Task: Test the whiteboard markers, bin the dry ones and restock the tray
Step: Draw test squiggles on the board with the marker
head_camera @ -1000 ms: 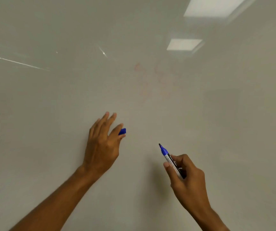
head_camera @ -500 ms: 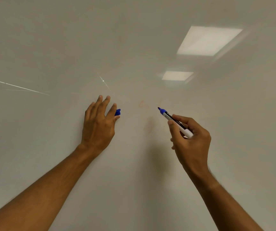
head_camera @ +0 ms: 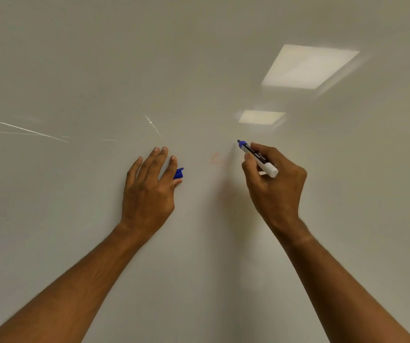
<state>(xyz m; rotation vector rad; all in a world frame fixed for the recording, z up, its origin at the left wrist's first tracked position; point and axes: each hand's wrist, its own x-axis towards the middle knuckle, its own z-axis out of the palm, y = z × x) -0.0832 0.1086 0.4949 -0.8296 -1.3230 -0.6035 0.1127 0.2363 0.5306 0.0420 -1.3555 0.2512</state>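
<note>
Ok, head view: my right hand [head_camera: 276,184] pinches the blue marker [head_camera: 258,158], uncapped, nib up-left at the whiteboard [head_camera: 75,219]; can't tell if it's touching. My left hand [head_camera: 149,189] lies flat on the board, fingers straight, blue cap [head_camera: 178,173] pinched between thumb and forefinger. Faint red smudge [head_camera: 216,160] sits between the hands, just left of the nib. Two ceiling-light reflections [head_camera: 307,66] glare toward the board's upper right. Thin scratch-like streaks [head_camera: 26,129] toward the left edge.
</note>
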